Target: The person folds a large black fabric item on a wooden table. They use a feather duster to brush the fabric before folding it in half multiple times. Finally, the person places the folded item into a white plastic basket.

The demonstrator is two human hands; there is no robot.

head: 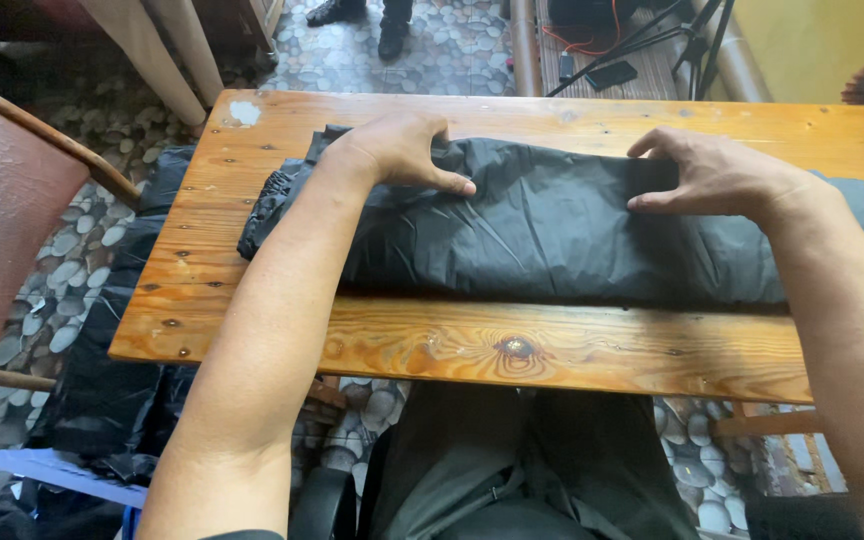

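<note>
On table (252, 290) | black jacket (552, 235) folded, glossy, creased | both hands flat

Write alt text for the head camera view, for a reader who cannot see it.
Seen from above, a person's left hand and right hand press flat on a folded black garment lying across a wooden table. A brown chair stands to the left on a pebble floor.
</note>
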